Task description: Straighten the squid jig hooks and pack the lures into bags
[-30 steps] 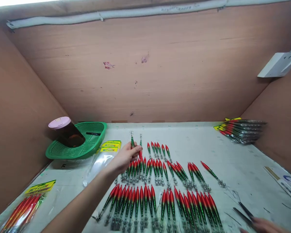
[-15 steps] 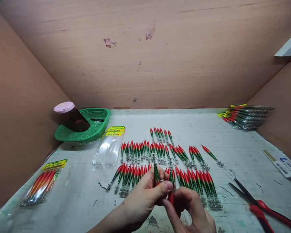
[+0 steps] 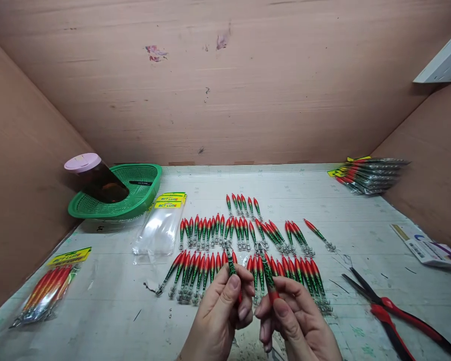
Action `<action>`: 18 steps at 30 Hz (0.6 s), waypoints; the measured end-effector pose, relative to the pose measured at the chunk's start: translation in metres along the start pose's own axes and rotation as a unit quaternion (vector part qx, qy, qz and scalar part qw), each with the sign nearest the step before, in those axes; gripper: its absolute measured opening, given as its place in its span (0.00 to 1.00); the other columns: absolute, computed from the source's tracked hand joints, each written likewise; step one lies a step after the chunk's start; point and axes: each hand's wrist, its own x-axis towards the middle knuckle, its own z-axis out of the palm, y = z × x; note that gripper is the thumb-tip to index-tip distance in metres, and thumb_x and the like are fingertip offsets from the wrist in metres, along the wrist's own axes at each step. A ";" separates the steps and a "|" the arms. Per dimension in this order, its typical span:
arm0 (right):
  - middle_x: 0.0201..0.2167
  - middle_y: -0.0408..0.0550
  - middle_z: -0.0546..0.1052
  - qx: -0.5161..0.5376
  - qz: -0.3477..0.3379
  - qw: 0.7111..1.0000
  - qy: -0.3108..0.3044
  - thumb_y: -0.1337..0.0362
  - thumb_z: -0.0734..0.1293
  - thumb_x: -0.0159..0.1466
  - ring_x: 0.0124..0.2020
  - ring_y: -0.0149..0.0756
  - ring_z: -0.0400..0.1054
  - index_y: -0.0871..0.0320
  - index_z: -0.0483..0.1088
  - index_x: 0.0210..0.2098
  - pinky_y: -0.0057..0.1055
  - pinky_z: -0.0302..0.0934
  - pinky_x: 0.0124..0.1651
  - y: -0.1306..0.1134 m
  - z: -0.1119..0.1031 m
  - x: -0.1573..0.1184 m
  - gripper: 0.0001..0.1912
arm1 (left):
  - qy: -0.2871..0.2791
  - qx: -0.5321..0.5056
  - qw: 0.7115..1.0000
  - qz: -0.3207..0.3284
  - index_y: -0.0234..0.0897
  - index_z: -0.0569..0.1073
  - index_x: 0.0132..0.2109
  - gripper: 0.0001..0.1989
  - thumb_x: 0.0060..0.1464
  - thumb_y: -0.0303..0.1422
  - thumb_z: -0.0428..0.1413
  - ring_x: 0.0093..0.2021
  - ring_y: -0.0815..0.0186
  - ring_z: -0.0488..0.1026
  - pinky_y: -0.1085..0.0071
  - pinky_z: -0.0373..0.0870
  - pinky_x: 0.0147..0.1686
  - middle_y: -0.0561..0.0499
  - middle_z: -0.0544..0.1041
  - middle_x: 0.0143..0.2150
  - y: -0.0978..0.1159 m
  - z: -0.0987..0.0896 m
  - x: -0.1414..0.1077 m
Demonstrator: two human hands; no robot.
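Observation:
My left hand (image 3: 221, 311) pinches a red-and-green squid jig (image 3: 232, 264), its ring of hooks pointing up and away from me. A second squid jig (image 3: 267, 273) of the same colours is gripped by my right hand (image 3: 298, 318), hooks also at the upper end. The two hands are side by side and a little apart. Behind and below them, rows of similar squid jigs (image 3: 201, 273) lie on the white covered table (image 3: 108, 296). Part of the nearest row is hidden by my hands.
Left stand a green basket (image 3: 156, 185) with a lidded bottle (image 3: 103, 183), clear yellow-topped bags (image 3: 160, 225) and a filled bag (image 3: 50, 288). Red-handled scissors (image 3: 402, 311) lie at right, below a printed packet (image 3: 428, 245). Filled packs (image 3: 368, 175) are stacked at the back right.
My hands have drawn apart, each now with one jig; before, they met, with both jigs close together. The view has shifted slightly, so the table's things appear further left.

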 end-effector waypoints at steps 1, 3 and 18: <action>0.26 0.44 0.77 0.031 0.020 0.999 -0.038 0.51 0.69 0.62 0.19 0.30 0.69 0.55 0.67 0.44 0.26 0.65 0.20 -0.001 -0.003 0.002 0.18 | 0.007 -0.003 1.000 -0.003 0.36 0.75 0.38 0.18 0.49 0.46 0.63 0.24 0.76 0.58 0.73 0.50 0.26 0.53 0.69 0.31 -0.001 0.001 -0.001; 0.26 0.44 0.77 0.085 0.057 0.991 -0.087 0.51 0.70 0.61 0.19 0.29 0.69 0.55 0.67 0.44 0.24 0.64 0.20 -0.002 -0.006 0.004 0.18 | 0.010 -0.008 1.000 -0.006 0.36 0.76 0.40 0.19 0.49 0.46 0.63 0.24 0.75 0.58 0.73 0.50 0.25 0.53 0.68 0.30 -0.003 0.002 -0.002; 0.25 0.39 0.69 -0.282 -0.160 0.945 0.032 0.55 0.68 0.64 0.22 0.24 0.62 0.60 0.70 0.36 0.23 0.60 0.24 -0.084 -0.051 0.172 0.13 | 0.025 -0.073 0.997 -0.022 0.38 0.68 0.38 0.14 0.51 0.40 0.63 0.20 0.80 0.56 0.75 0.46 0.22 0.55 0.70 0.33 -0.005 -0.014 -0.002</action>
